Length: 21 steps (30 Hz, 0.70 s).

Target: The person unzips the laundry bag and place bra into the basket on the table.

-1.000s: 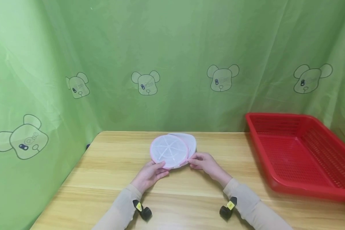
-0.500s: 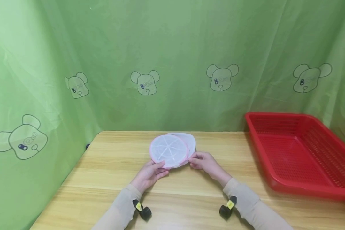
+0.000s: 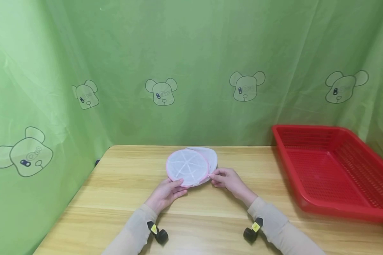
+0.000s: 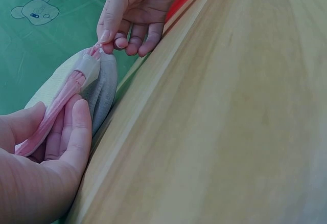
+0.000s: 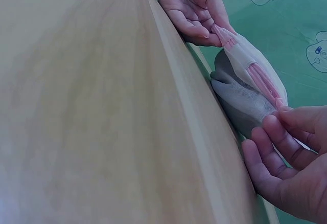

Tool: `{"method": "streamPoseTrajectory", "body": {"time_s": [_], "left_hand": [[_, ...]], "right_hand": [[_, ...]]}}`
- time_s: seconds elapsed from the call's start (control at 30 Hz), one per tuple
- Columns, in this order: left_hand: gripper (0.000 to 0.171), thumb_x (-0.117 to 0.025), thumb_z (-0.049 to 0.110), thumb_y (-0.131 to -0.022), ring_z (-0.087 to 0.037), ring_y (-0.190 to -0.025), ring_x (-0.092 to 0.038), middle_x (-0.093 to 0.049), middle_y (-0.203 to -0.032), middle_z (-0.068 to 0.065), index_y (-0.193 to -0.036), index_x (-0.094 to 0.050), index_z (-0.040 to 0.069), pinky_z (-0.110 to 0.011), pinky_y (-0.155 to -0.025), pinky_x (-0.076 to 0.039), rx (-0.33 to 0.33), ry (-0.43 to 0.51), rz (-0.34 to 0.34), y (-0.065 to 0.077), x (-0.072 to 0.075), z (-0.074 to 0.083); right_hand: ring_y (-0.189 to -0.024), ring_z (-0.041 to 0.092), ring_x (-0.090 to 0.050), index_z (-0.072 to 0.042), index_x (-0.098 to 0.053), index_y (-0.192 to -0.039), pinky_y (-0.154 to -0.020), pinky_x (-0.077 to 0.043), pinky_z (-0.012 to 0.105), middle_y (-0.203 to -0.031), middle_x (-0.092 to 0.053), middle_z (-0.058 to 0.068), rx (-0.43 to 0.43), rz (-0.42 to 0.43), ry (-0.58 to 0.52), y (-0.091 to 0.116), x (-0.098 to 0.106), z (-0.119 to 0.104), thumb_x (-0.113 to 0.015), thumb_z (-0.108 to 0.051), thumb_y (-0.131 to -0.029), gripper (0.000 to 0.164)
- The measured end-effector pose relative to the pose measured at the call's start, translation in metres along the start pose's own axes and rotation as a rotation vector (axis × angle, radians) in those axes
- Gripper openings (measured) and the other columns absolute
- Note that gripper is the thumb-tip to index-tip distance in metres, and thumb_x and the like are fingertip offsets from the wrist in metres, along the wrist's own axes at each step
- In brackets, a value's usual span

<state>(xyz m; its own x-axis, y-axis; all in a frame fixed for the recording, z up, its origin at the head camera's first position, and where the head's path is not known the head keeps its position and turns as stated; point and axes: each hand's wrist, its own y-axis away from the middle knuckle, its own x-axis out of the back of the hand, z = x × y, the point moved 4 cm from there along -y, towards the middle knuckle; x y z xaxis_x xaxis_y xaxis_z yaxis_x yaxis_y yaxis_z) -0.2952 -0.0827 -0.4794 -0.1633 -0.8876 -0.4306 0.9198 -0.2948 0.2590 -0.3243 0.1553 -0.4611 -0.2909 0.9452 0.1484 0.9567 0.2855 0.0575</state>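
A round white mesh laundry bag [image 3: 187, 164] with pink trim and pale seams like spokes is held over the table's far part. Behind its right side bulges a second white fabric panel [image 3: 212, 159]. My left hand [image 3: 166, 194] grips the bag's near lower edge, thumb on top and fingers beneath. At the right edge my right hand [image 3: 232, 184] pinches the end of the pink zipper [image 5: 263, 81] between thumb and forefinger. From the left wrist view, the pink zipper strip [image 4: 61, 98] runs between both hands, with a white fabric tab [image 4: 89, 69] across it. The fingertips largely hide the zipper pull.
A red plastic basket [image 3: 301, 198] with perforated sides stands on the right of the wooden table [image 3: 121, 184]. Green curtains [image 3: 194, 42] printed with bear faces enclose the back and sides. Black wrist cameras [image 3: 161, 236] sit on both sleeves.
Almost nothing differs. Both hands keep their hold on the bag, and the right fingers shift only very slightly at its edge.
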Motion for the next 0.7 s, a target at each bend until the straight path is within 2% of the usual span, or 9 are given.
{"method": "streamPoseTrajectory", "body": {"time_s": [0.7], "left_hand": [[0.047, -0.055, 0.006, -0.097, -0.014, -0.085, -0.068, -0.069, -0.090, -0.004, -0.138, -0.036, -0.005, -0.029, -0.087, -0.061, 0.004, 0.006, 0.013, 0.0003, 0.0001, -0.0004]], "right_hand": [[-0.077, 0.013, -0.066, 0.011, -0.060, -0.106, -0.077, -0.064, 0.033, -0.085, -0.067, 0.008, -0.027, 0.049, -0.057, 0.0024, 0.0015, -0.0049, -0.063, -0.010, -0.093, 0.025]]}}
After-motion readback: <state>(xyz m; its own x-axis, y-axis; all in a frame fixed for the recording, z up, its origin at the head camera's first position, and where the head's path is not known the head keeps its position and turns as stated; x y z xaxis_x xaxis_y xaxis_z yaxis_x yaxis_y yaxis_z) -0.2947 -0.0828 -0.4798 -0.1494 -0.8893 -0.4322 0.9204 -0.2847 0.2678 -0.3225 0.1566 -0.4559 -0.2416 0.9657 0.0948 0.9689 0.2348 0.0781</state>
